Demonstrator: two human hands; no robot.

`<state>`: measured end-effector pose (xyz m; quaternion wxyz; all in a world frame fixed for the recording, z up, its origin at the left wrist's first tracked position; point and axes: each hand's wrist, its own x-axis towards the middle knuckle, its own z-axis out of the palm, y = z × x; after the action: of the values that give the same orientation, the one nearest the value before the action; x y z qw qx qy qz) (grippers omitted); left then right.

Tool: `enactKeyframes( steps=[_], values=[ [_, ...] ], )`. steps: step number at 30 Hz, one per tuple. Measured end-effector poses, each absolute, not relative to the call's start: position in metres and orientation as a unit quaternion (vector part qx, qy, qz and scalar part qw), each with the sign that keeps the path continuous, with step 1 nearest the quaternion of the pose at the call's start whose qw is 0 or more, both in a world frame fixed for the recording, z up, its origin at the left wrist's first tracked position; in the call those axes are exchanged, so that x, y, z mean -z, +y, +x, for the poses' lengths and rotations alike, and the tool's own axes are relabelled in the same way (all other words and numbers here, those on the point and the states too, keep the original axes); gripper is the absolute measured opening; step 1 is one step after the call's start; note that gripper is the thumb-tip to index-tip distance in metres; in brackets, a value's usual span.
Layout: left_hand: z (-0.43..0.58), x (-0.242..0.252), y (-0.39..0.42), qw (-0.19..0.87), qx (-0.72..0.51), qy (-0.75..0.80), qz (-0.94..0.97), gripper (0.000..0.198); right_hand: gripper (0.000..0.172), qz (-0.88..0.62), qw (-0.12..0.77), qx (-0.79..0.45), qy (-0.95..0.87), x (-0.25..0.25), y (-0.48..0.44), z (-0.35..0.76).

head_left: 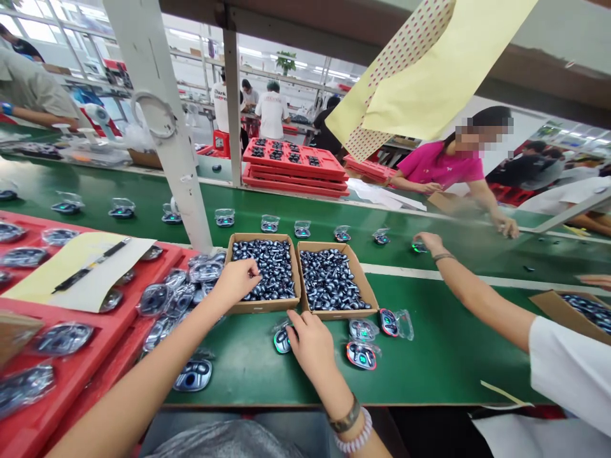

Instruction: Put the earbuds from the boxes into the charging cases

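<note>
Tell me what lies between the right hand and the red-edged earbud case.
A clear-wrapped earbud case on the green belt lies between the right hand and the red-edged earbud case, in the head view.

Factory assembly floor: green conveyor belt (429,362), stacked red trays (294,173), workers (442,165) along the line.

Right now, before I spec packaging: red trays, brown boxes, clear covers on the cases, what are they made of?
The red tray looks like moulded plastic, smooth with a soft sheen. The brown box looks like matte cardboard, with folded edges. The clear cover seems thin plastic: see-through, glinting, creased.
</note>
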<state>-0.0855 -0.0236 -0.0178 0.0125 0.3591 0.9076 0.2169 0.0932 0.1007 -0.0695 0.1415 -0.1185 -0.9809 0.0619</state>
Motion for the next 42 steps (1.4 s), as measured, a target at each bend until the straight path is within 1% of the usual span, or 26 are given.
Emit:
enactKeyframes(
  steps=[2, 4, 6, 9, 12, 14, 16, 19, 22, 25, 27, 29, 31, 34, 38, 42],
  values=[
    [-0.06, 0.015, -0.036, -0.004, -0.238, 0.905, 0.353, 0.007, 0.016, -0.145, 0.151, -0.046, -0.977, 0.075, 0.098, 0.091],
    [-0.028, 0.02, -0.046, -0.015, -0.261, 0.896, 0.358, 0.01, 0.009, -0.171, 0.167, -0.047, -0.97, 0.081, 0.095, 0.091],
    [0.002, 0.032, -0.051, -0.026, -0.304, 0.875, 0.375, 0.011, 0.007, -0.187, 0.178, -0.053, -0.965, 0.086, 0.094, 0.093],
    [0.03, 0.058, -0.049, -0.019, -0.318, 0.87, 0.376, 0.011, 0.007, -0.203, 0.179, -0.061, -0.961, 0.087, 0.093, 0.095],
    [0.037, 0.077, -0.039, 0.019, -0.294, 0.876, 0.382, 0.007, 0.009, -0.218, 0.173, -0.066, -0.958, 0.086, 0.092, 0.095],
    [0.036, 0.079, -0.035, 0.039, -0.281, 0.874, 0.394, 0.001, 0.009, -0.229, 0.168, -0.079, -0.956, 0.085, 0.09, 0.096],
    [0.034, 0.07, -0.039, 0.04, -0.279, 0.869, 0.408, 0.005, 0.01, -0.238, 0.168, -0.101, -0.951, 0.083, 0.089, 0.099],
    [0.032, 0.046, -0.066, 0.012, -0.261, 0.862, 0.434, 0.013, 0.011, -0.247, 0.197, -0.144, -0.938, 0.077, 0.092, 0.107],
    [0.024, 0.033, -0.114, -0.037, -0.201, 0.864, 0.46, 0.023, 0.014, -0.262, 0.255, -0.201, -0.909, 0.063, 0.11, 0.117],
    [0.009, 0.047, -0.163, -0.102, -0.132, 0.868, 0.468, 0.036, 0.018, -0.346, 0.306, -0.213, -0.861, 0.043, 0.148, 0.122],
    [-0.002, 0.066, -0.185, -0.128, -0.102, 0.876, 0.453, 0.037, 0.018, -0.407, 0.322, -0.195, -0.832, 0.032, 0.179, 0.119],
    [-0.01, 0.084, -0.197, -0.137, -0.101, 0.881, 0.442, 0.032, 0.019, -0.452, 0.328, -0.184, -0.809, 0.025, 0.21, 0.111],
    [-0.014, 0.094, -0.198, -0.135, -0.124, 0.88, 0.439, 0.026, 0.021, -0.496, 0.32, -0.183, -0.786, 0.022, 0.238, 0.098],
    [-0.012, 0.096, -0.184, -0.124, -0.175, 0.878, 0.428, 0.024, 0.023, -0.558, 0.277, -0.2, -0.756, 0.02, 0.272, 0.077],
    [-0.003, 0.09, -0.136, -0.082, -0.246, 0.871, 0.417, 0.021, 0.026, -0.626, 0.191, -0.23, -0.72, 0.019, 0.304, 0.064],
    [0.007, 0.089, -0.081, -0.006, -0.296, 0.853, 0.43, 0.02, 0.026, -0.656, 0.116, -0.218, -0.713, 0.021, 0.313, 0.068]
  ],
)
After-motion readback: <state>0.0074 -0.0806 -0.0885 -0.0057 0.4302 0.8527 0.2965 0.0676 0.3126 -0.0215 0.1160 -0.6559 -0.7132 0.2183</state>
